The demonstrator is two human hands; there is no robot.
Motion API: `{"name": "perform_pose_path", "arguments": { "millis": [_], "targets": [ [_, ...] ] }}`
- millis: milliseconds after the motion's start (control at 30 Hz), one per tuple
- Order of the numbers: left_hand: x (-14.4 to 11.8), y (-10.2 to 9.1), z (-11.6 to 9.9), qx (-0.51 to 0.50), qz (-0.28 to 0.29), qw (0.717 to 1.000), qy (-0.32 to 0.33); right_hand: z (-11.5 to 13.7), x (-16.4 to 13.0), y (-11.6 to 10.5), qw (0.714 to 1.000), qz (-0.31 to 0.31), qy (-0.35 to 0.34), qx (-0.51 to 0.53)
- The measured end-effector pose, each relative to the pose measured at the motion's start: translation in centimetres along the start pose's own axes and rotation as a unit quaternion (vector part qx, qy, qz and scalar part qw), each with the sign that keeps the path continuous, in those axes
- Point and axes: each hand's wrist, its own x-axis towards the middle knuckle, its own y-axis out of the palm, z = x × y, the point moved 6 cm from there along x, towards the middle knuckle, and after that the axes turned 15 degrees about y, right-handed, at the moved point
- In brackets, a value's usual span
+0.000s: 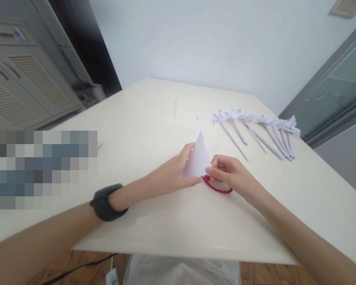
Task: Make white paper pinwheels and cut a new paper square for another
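Observation:
Between my hands is a folded piece of white paper, shaped like a triangle with its point facing away from me. My left hand grips it along the left side, thumb at the bottom edge and fingers behind. At the lower right corner, my right hand pinches the paper between thumb and finger. Scissors with a red handle lie on the table just under my right hand, their blades hidden by the hands and paper.
Several paper flowers with rolled stems lie in a row at the right of the white table. A thin paper roll and small paper scraps lie beyond my hands. A blurred-out patch covers the left.

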Motion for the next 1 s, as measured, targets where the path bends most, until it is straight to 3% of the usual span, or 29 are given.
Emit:
{"name": "perform_pose_path", "arguments": {
  "millis": [267,467,800,900,1000],
  "targets": [
    [0.1,0.6,1.5,0.018,-0.003,1.0,-0.015,-0.2,0.1,0.1,1.0,-0.002,0.002,-0.008],
    [-0.1,0.4,0.3,-0.105,0.033,0.993,-0.028,0.0,-0.1,0.0,0.999,-0.02,-0.003,-0.031],
    [0.2,0.4,0.6,-0.149,0.028,0.987,-0.058,1.2,-0.8,-0.7,0.98,-0.128,-0.074,-0.134],
    [0.3,-0.1,0.3,-0.151,-0.01,0.987,-0.049,1.3,-0.9,-0.7,0.98,-0.128,-0.074,-0.136],
    [0.1,-1.3,0.4,-0.119,-0.101,0.986,-0.057,1.2,-0.9,-0.6,0.979,-0.125,-0.077,-0.145]
  ]
}}
